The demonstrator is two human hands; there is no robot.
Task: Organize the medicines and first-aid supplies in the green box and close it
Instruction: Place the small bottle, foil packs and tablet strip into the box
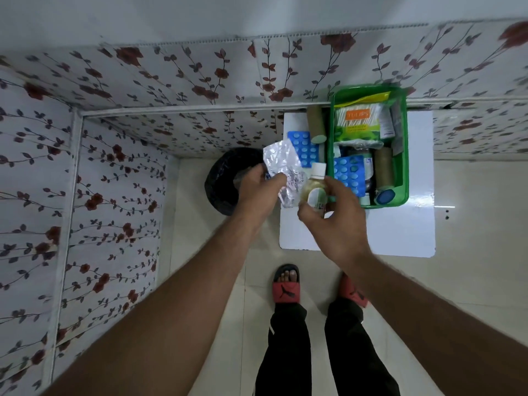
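**Both hands full, box still open**

The left hand [257, 187] pinches a crumpled silver foil strip [283, 164] by its lower edge. It is held up off the table, probably so it can be looked over before being binned or packed. The right hand [331, 215] is closed around a small bottle [314, 190] with a white cap and pale contents, kept upright just above the table's [400, 232] left edge and just beside the box, which suggests it goes in next.

The green box [403, 155] sits at the table's far side, toward the right, its lid not visible on it. Inside, a cotton-bud pack [360, 121] fills the far end, with flat packets tucked along the right wall. The near end holds upright or slanted pieces, likely stood that way to save room.

Counted:
- Blue blister strips: two, one in the box [350, 174] and one on the table by its left wall [304, 147].
- Brown rolls: two, one inside [384, 170] and one outside at the far left corner [315, 122].
- Foil strip: one.
- Bottle in hand: one; a darker jar shows in the box, partly hidden.

A black bin [225, 181] stands on the floor left of the table.
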